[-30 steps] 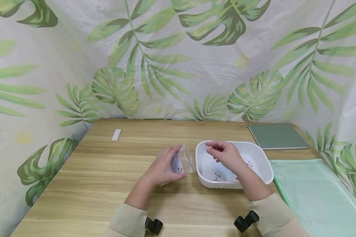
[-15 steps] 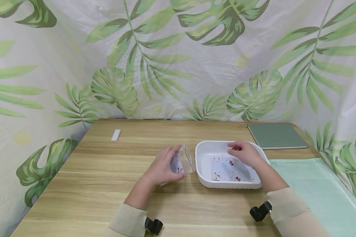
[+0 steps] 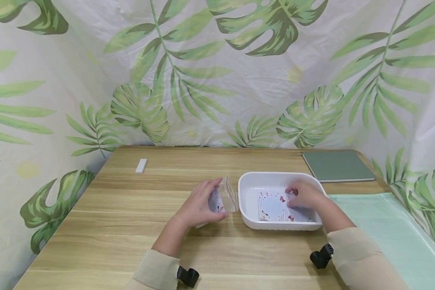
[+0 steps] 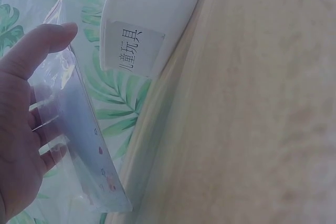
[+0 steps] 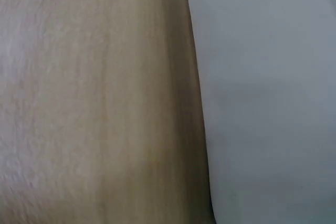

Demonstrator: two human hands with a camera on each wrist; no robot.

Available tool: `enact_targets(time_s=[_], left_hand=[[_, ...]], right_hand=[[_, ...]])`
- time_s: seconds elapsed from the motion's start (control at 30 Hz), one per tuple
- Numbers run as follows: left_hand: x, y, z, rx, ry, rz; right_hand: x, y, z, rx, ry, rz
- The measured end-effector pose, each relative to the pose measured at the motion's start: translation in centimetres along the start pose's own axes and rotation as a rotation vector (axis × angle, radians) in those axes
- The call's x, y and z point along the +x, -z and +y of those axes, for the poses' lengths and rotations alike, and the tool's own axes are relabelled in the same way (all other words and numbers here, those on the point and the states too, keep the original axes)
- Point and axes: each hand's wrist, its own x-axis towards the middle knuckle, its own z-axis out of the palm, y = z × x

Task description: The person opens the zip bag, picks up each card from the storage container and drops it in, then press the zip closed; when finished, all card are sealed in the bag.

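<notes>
My left hand [image 3: 199,205] holds a clear zip bag [image 3: 227,195] between thumb and fingers, just above the table. Inside the bag are printed paper cards [image 3: 216,200]. In the left wrist view the thumb bends over the bag's edge and the fingers show through the clear plastic [image 4: 65,72]. To the right stands a white plastic basin [image 3: 251,224] with printed cards [image 3: 272,205] lying in it. My right hand [image 3: 304,195], slightly blurred, is down in the basin at the cards' right end, thumb and fingers apart. Its fingertips' contact with the cards is unclear.
A small white block [image 3: 141,165] lies at the back left of the wooden table [image 3: 105,233]. At the back right is a green notebook [image 3: 340,166], with a pale green mesh pouch [image 3: 391,233] in front. A label [image 4: 134,48] is on the basin's side.
My right hand has moved right across the basin, then down to the cards, uncovering more of them. The left hand and the zip bag have stayed in place.
</notes>
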Motion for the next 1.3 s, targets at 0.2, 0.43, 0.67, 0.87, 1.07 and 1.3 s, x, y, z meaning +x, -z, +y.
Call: enact_targets(time_s=[0.2,0.43,0.67,0.87,1.07,1.3], left_hand=[[0.0,0.0,-0.1,-0.005,-0.003,0.003],[0.0,-0.1,-0.1,-0.002,0.001,0.004],[0.0,0.0,0.0,-0.01,0.011,-0.003],[0.0,0.0,0.0,-0.006,0.008,-0.004],[0.0,0.0,-0.1,-0.005,0.005,-0.005],[0.0,0.0,-0.1,-0.002,0.005,0.0]], right_hand=[[0.3,-0.2,0.2,-0.009,-0.009,0.0],[0.8,-0.1,0.2,-0.036,-0.008,-0.022],[1.0,0.0,0.3,-0.054,0.006,-0.033],[1.1,0.0,0.4,-0.048,0.055,0.023],[1.1,0.9,0.4,0.011,0.025,0.056],[0.8,1.8,0.2,0.102,-0.048,0.025]])
